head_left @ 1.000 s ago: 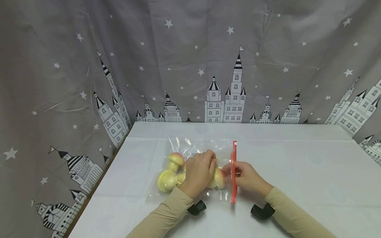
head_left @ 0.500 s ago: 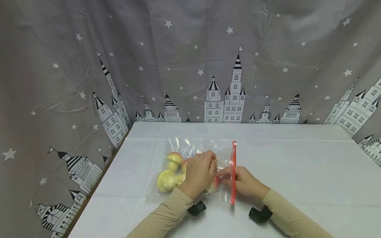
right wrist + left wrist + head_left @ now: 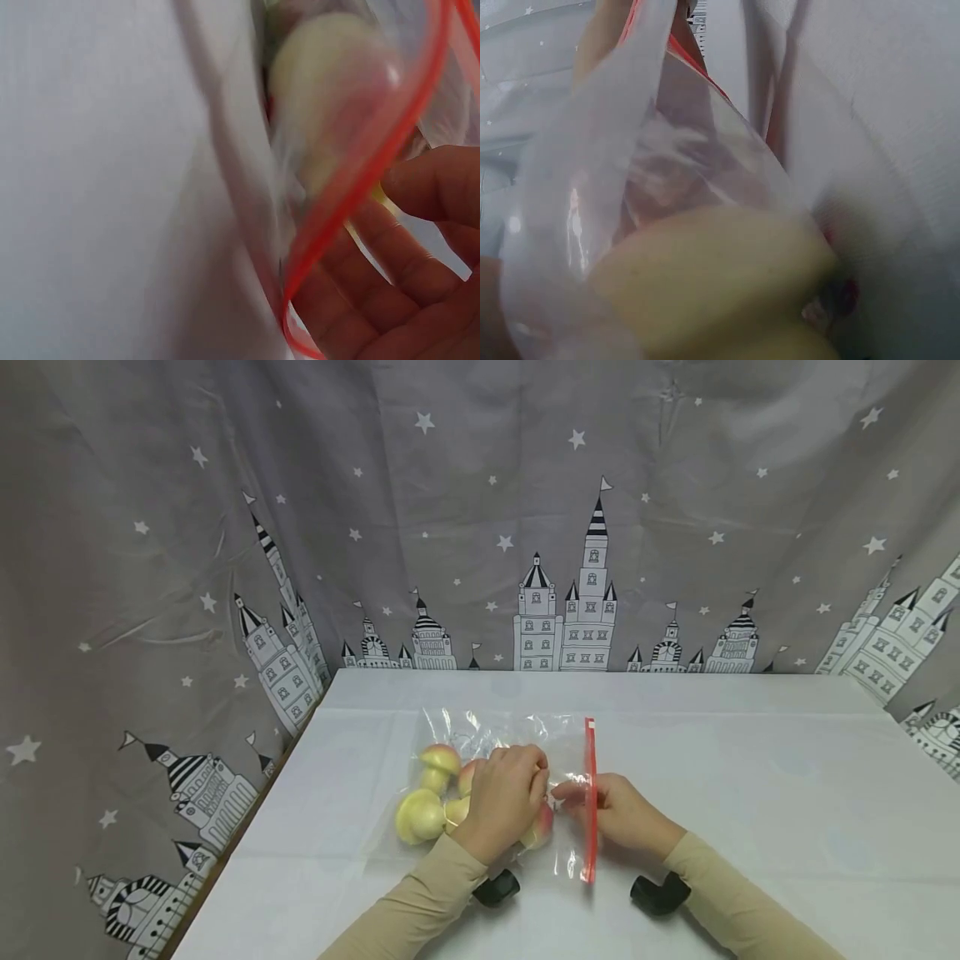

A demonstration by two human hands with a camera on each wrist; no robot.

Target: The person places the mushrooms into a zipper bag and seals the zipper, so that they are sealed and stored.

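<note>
A clear zip bag point(image 3: 566, 743) with a red closure lies on the table, holding several toy mushrooms point(image 3: 422, 815) in yellow with pinkish caps. Over the bag's middle, my left hand point(image 3: 506, 793) has curled fingers that seem to grip its upper film; the fingertips are hidden. My right hand point(image 3: 618, 810) reaches through the red-edged mouth, fingers inside. In the right wrist view its thumb and fingers point(image 3: 390, 247) are apart with nothing held, close to a mushroom point(image 3: 330, 82). A large blurred mushroom point(image 3: 720, 277) shows through film in the left wrist view.
A white cloth covers the table point(image 3: 750, 760). Behind it hangs a grey curtain point(image 3: 465, 485) printed with castles and stars. Dark wrist mounts point(image 3: 660, 893) sit by both sleeves. The table's left edge point(image 3: 288, 760) runs beside the curtain.
Inside the bag, the right hand moved left with a mushroom, which now lies by the left hand. The right fingers then drew back slightly, away from it. The left hand stayed nearly still.
</note>
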